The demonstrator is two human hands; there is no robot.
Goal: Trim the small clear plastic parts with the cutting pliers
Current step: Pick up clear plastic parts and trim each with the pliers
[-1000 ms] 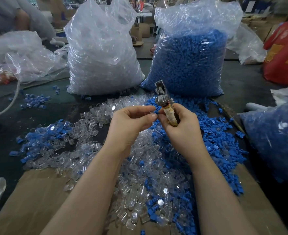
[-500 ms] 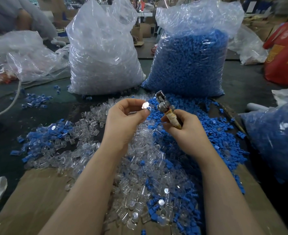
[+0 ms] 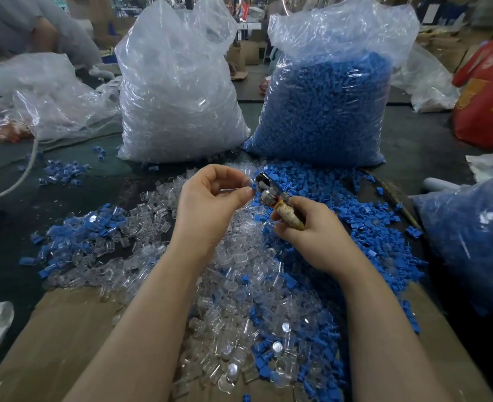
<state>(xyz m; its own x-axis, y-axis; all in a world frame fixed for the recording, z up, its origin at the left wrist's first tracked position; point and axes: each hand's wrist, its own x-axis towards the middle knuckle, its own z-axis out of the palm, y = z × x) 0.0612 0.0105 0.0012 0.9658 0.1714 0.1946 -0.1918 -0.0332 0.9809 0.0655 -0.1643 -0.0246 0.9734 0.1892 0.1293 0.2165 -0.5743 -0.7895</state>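
We see the left hand point(image 3: 210, 204) pinching a small clear part point(image 3: 246, 182) against the head of the pliers point(image 3: 271, 192), gripped by the right hand point(image 3: 312, 233), above clear and blue pieces point(image 3: 239, 285) heaped on the surface point(image 3: 65, 343).

The scene is lit evenly and fairly brightly from overhead, and only soft, faint shadows are cast. Small white glints are thrown off the clear bag point(image 3: 178, 91), the blue-filled bag point(image 3: 323, 108) and the loose clear parts point(image 3: 230, 309). The centre is rendered sharply, while the far background and the corners are blurred. Straight lines are bowed towards the edges by the wide lens, and the forearms are stretched near the bottom.
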